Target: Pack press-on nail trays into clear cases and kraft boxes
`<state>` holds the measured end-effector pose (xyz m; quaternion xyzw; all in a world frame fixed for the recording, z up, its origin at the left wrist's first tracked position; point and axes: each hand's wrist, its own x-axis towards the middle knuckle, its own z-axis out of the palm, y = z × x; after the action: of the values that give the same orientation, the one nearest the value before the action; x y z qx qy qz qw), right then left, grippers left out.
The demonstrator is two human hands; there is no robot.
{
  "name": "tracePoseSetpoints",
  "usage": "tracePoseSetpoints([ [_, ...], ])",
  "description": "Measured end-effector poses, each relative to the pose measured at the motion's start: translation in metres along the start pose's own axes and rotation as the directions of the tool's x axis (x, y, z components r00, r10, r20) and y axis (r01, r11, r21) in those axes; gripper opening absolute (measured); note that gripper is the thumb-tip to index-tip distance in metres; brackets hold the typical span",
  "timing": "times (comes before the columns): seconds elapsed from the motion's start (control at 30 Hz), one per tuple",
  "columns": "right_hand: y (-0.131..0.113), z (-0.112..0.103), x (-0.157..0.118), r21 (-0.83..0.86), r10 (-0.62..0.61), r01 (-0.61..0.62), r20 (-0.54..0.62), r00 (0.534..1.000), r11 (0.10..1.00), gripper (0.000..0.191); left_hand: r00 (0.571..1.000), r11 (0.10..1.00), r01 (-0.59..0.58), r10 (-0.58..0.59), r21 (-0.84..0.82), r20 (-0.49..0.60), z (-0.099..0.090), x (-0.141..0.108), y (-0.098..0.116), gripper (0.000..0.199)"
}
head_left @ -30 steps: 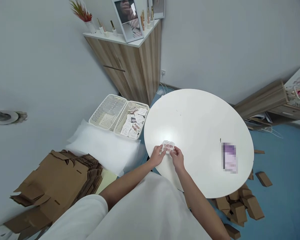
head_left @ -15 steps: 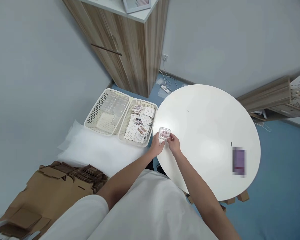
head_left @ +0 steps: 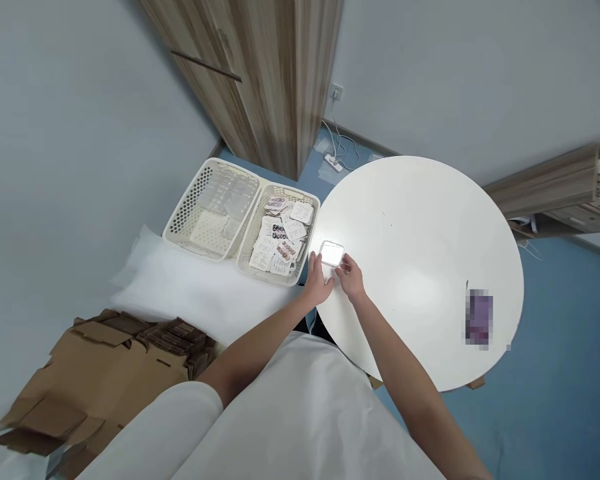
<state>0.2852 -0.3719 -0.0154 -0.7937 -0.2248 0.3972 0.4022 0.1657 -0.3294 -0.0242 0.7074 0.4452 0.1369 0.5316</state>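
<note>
A small clear plastic box (head_left: pixel 332 254) with rounded corners is at the left side of the round white table (head_left: pixel 430 220). Its face looks plain white and bright; whether that is glare or the back of a card inside, I cannot tell. My left hand (head_left: pixel 319 285) has its fingers along the box's left edge, with the thumb apart below. At the lower right corner, my right hand (head_left: pixel 352 277) grips the box with curled fingers. Left of the table, a white basket (head_left: pixel 244 257) holds many small printed cards (head_left: pixel 283 240), some with pink, brown or dark oval pieces.
Another white basket (head_left: pixel 170 230) holds clear plastic boxes (head_left: pixel 227 193). White sheets (head_left: pixel 180 287) and flattened brown cardboard (head_left: pixel 105 373) lie at lower left. A blurred purple item (head_left: pixel 480 317) is on the table's right. A wood-grain cabinet (head_left: pixel 265 80) and power strip (head_left: pixel 333 163) stand behind.
The box showed a patterned pink card half a second ago; its face now looks white. Both hands stay at the box. The view has shifted slightly.
</note>
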Motion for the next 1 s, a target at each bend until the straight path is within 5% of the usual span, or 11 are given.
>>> tracePoseSetpoints([
  [0.13,0.009,-0.005,-0.019,-0.013,-0.034,0.033,-0.052,0.998,0.999,0.063,0.999,0.997,-0.044,0.043,0.070,0.007,-0.005,-0.017,0.008,0.071],
  [0.27,0.020,-0.004,-0.054,-0.037,-0.174,0.173,-0.028,0.984,0.984,0.050,0.995,0.988,-0.087,0.079,0.128,0.067,-0.011,-0.059,0.004,0.044],
  [0.4,0.034,0.003,-0.084,-0.014,-0.256,0.266,0.230,0.939,0.964,0.033,0.999,0.975,-0.034,0.028,0.222,0.030,-0.014,-0.116,-0.023,0.031],
  [0.5,0.043,0.013,-0.095,0.003,-0.227,0.254,0.456,0.861,0.967,0.029,0.990,0.934,0.128,-0.103,0.334,-0.093,-0.023,-0.155,-0.048,0.029],
  [0.6,0.050,0.027,-0.097,-0.045,-0.178,0.245,0.563,0.807,0.969,0.027,0.953,0.866,0.293,-0.232,0.405,-0.193,-0.034,-0.181,-0.066,0.033],
  [0.8,0.056,0.056,-0.095,-0.131,-0.056,0.179,0.634,0.771,0.975,0.028,0.867,0.763,0.493,-0.394,0.418,-0.305,-0.052,-0.199,-0.074,0.043],
  [1.0,0.047,0.086,-0.085,-0.127,-0.060,0.169,0.598,0.799,0.977,0.041,0.875,0.806,0.477,-0.396,0.350,-0.280,-0.072,-0.201,-0.080,0.051],
])
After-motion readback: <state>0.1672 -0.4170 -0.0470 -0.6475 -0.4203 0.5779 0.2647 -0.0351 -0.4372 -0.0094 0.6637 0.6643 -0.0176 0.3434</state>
